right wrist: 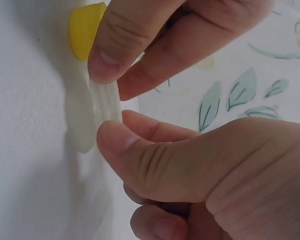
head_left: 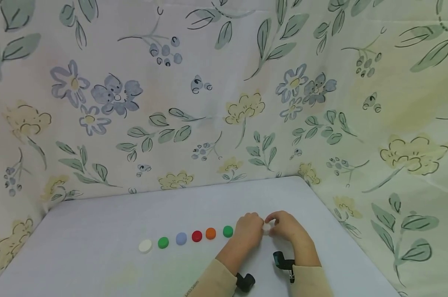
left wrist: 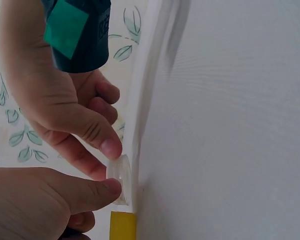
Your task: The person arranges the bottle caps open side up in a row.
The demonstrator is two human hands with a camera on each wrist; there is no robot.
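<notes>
A clear, whitish bottle cap (head_left: pixel 266 228) with a ridged edge (right wrist: pixel 106 102) stands on its side between both hands. My left hand (head_left: pixel 249 231) pinches one side of it with thumb and finger, and my right hand (head_left: pixel 288 227) pinches the other. In the left wrist view the cap (left wrist: pixel 121 172) shows its round face at the tabletop. Close beside the left hand sits a yellow cap (left wrist: pixel 122 225), also visible in the right wrist view; the left hand hides it from the head view.
Left of the hands runs a row of caps on the white table (head_left: pixel 97 231): white (head_left: pixel 145 246), green (head_left: pixel 163 242), light blue (head_left: pixel 181 238), red (head_left: pixel 197 236), orange (head_left: pixel 210 233) and green (head_left: pixel 228 231). A floral cloth (head_left: pixel 209 103) hangs behind the table.
</notes>
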